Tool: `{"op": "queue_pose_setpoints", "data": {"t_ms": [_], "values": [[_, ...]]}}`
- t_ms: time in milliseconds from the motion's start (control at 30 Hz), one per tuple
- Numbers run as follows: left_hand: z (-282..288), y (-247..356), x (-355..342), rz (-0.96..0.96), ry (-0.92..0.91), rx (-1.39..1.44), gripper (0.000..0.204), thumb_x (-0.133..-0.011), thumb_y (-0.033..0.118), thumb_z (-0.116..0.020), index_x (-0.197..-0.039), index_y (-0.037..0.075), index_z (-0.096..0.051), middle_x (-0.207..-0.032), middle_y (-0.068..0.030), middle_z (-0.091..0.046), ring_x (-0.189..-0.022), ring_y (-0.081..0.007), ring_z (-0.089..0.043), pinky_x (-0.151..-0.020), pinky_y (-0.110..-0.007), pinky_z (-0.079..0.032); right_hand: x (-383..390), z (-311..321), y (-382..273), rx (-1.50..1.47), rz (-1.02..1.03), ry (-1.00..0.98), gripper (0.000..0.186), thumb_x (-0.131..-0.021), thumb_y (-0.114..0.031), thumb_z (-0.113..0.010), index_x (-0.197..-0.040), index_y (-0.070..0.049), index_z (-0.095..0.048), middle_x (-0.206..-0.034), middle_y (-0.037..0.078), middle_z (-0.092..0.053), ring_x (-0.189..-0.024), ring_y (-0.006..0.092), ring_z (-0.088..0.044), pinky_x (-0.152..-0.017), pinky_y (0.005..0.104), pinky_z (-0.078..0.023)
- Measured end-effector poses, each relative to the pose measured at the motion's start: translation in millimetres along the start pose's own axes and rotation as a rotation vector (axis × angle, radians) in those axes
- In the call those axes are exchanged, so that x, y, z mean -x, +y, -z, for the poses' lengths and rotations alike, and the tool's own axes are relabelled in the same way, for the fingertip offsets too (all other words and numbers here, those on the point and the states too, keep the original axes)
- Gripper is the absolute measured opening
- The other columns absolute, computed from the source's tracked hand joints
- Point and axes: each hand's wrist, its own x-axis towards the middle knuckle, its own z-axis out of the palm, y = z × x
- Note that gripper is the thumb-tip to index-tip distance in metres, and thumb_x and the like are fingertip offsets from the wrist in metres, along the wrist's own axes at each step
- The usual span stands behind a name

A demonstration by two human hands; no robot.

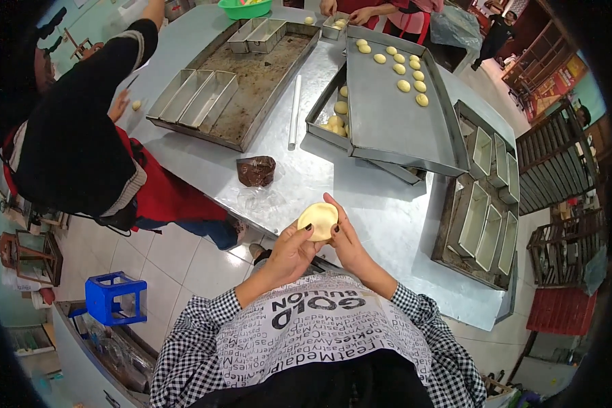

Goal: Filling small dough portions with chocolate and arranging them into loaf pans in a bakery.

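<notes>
A flattened round of pale yellow dough [321,215] is held upright in front of me, over the near edge of the metal table [377,221]. My left hand [291,255] grips its lower left side, the thumb pressed on its face. On the right, my right hand [349,246] holds the rim, with fingers behind it and the thumb at its lower edge. Just beyond my hands lies a clear plastic bag with a dark brown filling [256,171]. Farther off is a thin white rolling pin [295,114].
Dough balls [404,86] sit on a large metal tray [387,139], stacked over another tray. Loaf tins [211,100] rest in a baking tray at left, more tins [474,216] at right. A co-worker in a red apron [160,180] stands left; another person's hands [364,15] work across the table.
</notes>
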Motion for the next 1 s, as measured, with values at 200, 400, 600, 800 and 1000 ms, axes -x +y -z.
{"op": "queue_pose_setpoints", "data": {"t_ms": [200, 400, 600, 800, 1000], "values": [[11.6, 3.2, -1.7, -0.01, -0.003, -0.059, 0.036, -0.09, 0.005, -0.047, -0.126, 0.001, -0.043, -0.12, -0.0112, -0.053, -0.107, -0.0189, -0.054, -0.093, -0.034, -0.044, -1.2, -4.2, 12.3, 0.07, 0.12, -0.024, 0.073, -0.089, 0.0, -0.046, -0.146, -0.009, -0.001, -0.122, 0.009, -0.045, -0.1, 0.013, -0.048, -0.082, 0.0239, -0.043], [10.2, 1.3, 2.6, -0.03, 0.035, -0.055, 0.036, -0.094, 0.016, -0.045, -0.127, 0.002, -0.043, -0.121, -0.0103, -0.053, -0.106, -0.0189, -0.055, -0.091, -0.033, -0.045, -2.3, -3.2, 6.9, -0.056, -0.008, -0.041, 0.076, -0.09, -0.004, -0.051, -0.146, -0.011, -0.001, -0.122, 0.009, -0.045, -0.094, 0.0124, -0.051, -0.076, 0.025, -0.045], [8.2, 5.8, -0.1, -0.005, 0.123, 0.038, 0.044, -0.097, 0.03, -0.042, -0.13, 0.001, -0.039, -0.123, -0.01, -0.052, -0.107, -0.0194, -0.055, -0.092, -0.032, -0.045, -4.3, 1.7, 25.4, 0.275, 0.157, -0.086, 0.068, -0.092, -0.01, -0.048, -0.146, -0.011, -0.006, -0.123, 0.01, -0.044, -0.092, 0.0126, -0.051, -0.074, 0.0235, -0.045], [13.3, 0.7, 0.8, 0.016, 0.11, -0.208, 0.033, -0.093, 0.011, -0.048, -0.125, 0.002, -0.046, -0.115, -0.0089, -0.057, -0.101, -0.0168, -0.058, -0.088, -0.03, -0.049, -20.9, 5.0, 13.3, 0.26, 0.207, 0.04, 0.049, -0.094, -0.016, -0.047, -0.139, -0.006, -0.03, -0.102, 0.005, -0.057, -0.088, 0.0102, -0.053, -0.074, 0.0228, -0.045], [29.9, 5.4, 9.1, 0.116, -0.023, -0.198, 0.035, -0.091, 0.006, -0.051, -0.125, 0.0, -0.047, -0.11, -0.0073, -0.059, -0.1, -0.0146, -0.059, -0.088, -0.026, -0.047, -17.9, 10.6, -4.5, 0.209, -0.124, -0.089, 0.027, -0.094, -0.014, -0.047, -0.116, -0.003, -0.057, -0.092, 0.004, -0.061, -0.087, 0.01, -0.055, -0.08, 0.0227, -0.043]]}}
